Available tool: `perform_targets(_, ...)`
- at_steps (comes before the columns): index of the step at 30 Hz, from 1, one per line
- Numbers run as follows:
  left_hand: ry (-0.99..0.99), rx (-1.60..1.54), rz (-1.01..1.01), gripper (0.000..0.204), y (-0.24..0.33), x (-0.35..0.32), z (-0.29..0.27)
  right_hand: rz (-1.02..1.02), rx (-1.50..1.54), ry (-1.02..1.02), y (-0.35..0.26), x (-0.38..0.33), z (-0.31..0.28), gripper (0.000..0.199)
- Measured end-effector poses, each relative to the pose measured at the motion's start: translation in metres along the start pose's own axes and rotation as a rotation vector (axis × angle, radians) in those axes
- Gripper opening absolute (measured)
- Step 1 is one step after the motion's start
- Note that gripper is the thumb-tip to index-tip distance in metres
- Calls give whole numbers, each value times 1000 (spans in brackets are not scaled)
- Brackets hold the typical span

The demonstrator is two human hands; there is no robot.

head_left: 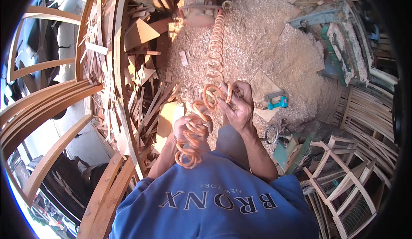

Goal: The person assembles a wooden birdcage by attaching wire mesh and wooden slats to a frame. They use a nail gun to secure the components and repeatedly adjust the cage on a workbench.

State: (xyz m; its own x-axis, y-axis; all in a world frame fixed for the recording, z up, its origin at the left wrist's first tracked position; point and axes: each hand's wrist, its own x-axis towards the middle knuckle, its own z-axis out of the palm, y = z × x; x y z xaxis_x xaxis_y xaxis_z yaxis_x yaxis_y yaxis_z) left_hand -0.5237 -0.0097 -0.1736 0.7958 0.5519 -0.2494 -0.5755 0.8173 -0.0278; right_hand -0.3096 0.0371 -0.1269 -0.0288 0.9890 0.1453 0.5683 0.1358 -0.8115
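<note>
An orange coiled air hose [216,39] stretches from a dusty machine on the floor, which looks like an air compressor [198,3], back to my hands. My left hand [185,126] is closed around several of its loops, close to my body, and the loose end of the coil hangs over the front of my blue shirt. Slightly higher and to the right, my right hand [238,105] pinches a loop of the same hose between thumb and fingers. Part of the left hand's fingers is hidden behind the coils.
Wood shavings [253,37] cover the floor ahead. Scrap wood [143,110] piles up at left beside curved wooden frames [51,95]. A teal cordless power tool [278,103] lies on a board to the right. Slatted wooden frames [343,183] stand at lower right.
</note>
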Motion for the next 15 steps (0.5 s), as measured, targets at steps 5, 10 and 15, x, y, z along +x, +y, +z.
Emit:
perform_targets(5, 284, 756, 130, 81, 46, 8, 100, 31, 185, 323, -81, 16, -55, 43)
perform_targets(10, 395, 1467, -81, 75, 71, 24, 151, 279, 455, 509, -70, 0, -70, 37)
perform_targets(15, 232, 1729, -301, 72, 50, 10, 169, 194, 423, 708, -31, -30, -99, 28)
